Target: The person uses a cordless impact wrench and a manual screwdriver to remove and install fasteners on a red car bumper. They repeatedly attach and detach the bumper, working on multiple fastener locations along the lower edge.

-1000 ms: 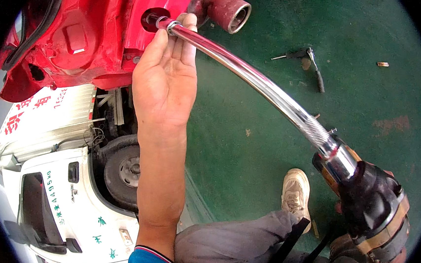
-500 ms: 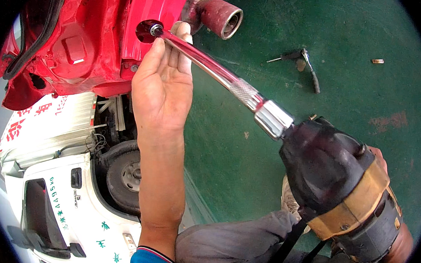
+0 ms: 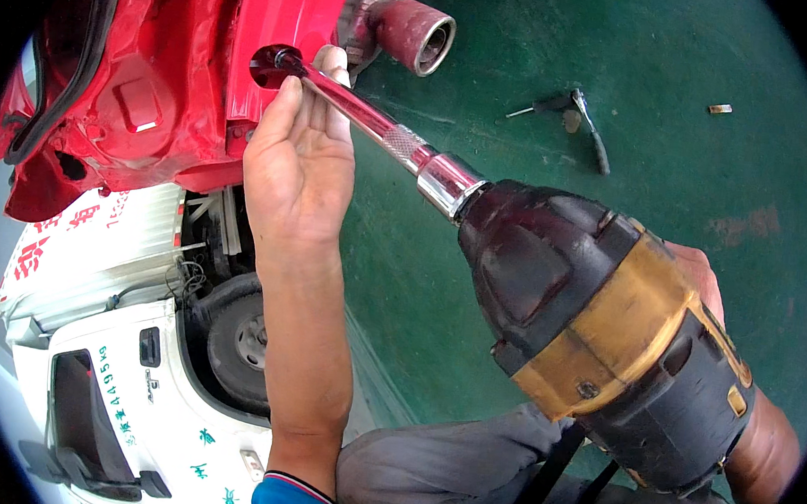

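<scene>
A black and yellow impact wrench (image 3: 598, 315) fills the lower right, pointing up and left. My right hand (image 3: 700, 273) is closed on its grip, mostly hidden behind the tool body. From its nose runs a shiny chrome extension bar (image 3: 367, 115) with a knurled band. The bar's far end goes into a dark round hole (image 3: 264, 72) in a red car body panel (image 3: 285, 6). My left hand (image 3: 304, 164), palm up, steadies the bar close to that hole, thumb on one side and fingers on the other. What the bar meets inside the hole is hidden.
A reddish exhaust tailpipe (image 3: 420, 37) juts out beside the panel. A ratchet (image 3: 591, 134) and a small light-coloured piece (image 3: 720, 109) lie on the green floor (image 3: 488, 136). A white truck (image 3: 164, 404) stands at the lower left. My bent knee (image 3: 424, 467) is below.
The impact wrench and bar have moved up and left, and the bar's end sits deeper in the hole. My left hand stays at the bar, shifted slightly left.
</scene>
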The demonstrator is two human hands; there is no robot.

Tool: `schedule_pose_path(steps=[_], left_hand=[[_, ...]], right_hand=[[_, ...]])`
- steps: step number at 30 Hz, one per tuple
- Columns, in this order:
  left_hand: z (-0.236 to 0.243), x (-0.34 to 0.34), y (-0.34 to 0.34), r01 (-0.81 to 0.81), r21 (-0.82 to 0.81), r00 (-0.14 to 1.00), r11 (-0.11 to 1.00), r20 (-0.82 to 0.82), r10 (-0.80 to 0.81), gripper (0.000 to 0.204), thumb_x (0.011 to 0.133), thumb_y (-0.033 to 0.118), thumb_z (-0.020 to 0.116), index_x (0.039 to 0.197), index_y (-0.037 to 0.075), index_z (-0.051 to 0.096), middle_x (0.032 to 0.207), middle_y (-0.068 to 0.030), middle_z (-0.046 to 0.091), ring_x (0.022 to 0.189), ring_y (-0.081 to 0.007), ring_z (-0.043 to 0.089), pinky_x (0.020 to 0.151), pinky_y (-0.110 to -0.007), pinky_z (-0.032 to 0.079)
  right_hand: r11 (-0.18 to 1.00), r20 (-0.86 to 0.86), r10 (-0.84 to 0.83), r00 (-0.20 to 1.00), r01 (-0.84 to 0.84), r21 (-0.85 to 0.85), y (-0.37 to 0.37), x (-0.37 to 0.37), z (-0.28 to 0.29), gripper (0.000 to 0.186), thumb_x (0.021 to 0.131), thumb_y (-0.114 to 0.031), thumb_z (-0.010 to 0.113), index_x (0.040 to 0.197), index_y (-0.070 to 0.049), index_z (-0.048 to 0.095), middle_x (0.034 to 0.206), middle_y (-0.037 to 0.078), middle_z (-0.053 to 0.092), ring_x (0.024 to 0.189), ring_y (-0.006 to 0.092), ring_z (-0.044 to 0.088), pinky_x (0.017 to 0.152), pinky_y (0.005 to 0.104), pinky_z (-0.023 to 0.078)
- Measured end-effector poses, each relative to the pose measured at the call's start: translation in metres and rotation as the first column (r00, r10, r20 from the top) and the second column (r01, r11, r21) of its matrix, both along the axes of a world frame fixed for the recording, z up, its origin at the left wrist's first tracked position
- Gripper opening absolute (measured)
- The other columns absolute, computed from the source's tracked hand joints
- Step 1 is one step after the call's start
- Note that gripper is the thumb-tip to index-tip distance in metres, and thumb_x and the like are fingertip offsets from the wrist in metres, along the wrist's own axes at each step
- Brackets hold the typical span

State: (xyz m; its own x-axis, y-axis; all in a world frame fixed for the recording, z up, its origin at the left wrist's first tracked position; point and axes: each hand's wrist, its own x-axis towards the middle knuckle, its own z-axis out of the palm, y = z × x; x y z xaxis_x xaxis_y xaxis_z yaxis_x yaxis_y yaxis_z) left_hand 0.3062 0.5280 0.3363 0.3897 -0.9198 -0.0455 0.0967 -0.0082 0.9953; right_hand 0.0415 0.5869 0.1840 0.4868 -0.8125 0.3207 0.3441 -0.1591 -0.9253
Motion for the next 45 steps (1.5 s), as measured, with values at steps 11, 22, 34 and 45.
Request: schedule_pose_path(steps=[11, 22, 34, 45], left_hand=[[-0.002, -0.042, -0.016, 0.131, 0.042, 0.986, 0.990, -0.110, -0.126, 0.033, 0.101, 0.016, 0.050, 0.120, -0.011, 0.052, 0.113, -0.0203, 0.063, 0.102, -0.0236, 0.063, 0.093, -0.033, 0.053], [-0.001, -0.023, -0.011, 0.146, 0.058, 0.960, 0.988, -0.248, -0.128, 0.033, 0.101, 0.018, 0.050, 0.119, -0.010, 0.054, 0.113, -0.0197, 0.064, 0.099, -0.0237, 0.064, 0.091, -0.033, 0.055], [0.004, -0.015, -0.003, 0.206, 0.017, 0.926, 0.978, -0.326, -0.190, 0.034, 0.102, 0.020, 0.049, 0.120, -0.009, 0.052, 0.116, -0.0185, 0.062, 0.099, -0.0230, 0.064, 0.088, -0.033, 0.055], [0.005, -0.019, -0.007, 0.329, 0.033, 0.854, 0.944, -0.436, -0.283, 0.037, 0.103, 0.022, 0.047, 0.122, -0.009, 0.051, 0.113, -0.0181, 0.062, 0.101, -0.0226, 0.063, 0.087, -0.033, 0.056]], right_hand=[[0.985, 0.208, -0.158, 0.965, 0.141, 0.096, 0.007, -0.025, 0.032, 0.034, 0.078, -0.023, 0.069, 0.098, 0.002, 0.060, 0.081, 0.016, 0.060, 0.072, 0.0347, 0.062, 0.067, 0.0374, 0.050], [0.982, 0.108, -0.182, 0.977, 0.174, 0.074, 0.009, -0.018, 0.042, 0.025, 0.082, -0.021, 0.067, 0.091, 0.000, 0.057, 0.074, 0.013, 0.055, 0.067, 0.0308, 0.059, 0.065, 0.0361, 0.048], [0.989, -0.089, -0.131, 0.987, 0.124, -0.080, 0.008, -0.017, 0.054, 0.044, 0.086, -0.034, 0.069, 0.105, 0.004, 0.060, 0.092, 0.012, 0.060, 0.082, 0.0229, 0.061, 0.071, 0.0341, 0.051], [0.970, -0.103, -0.194, 0.976, 0.175, -0.170, 0.005, -0.020, 0.054, 0.034, 0.086, -0.029, 0.068, 0.096, 0.001, 0.057, 0.082, 0.010, 0.053, 0.072, 0.0250, 0.054, 0.062, 0.0360, 0.046]])
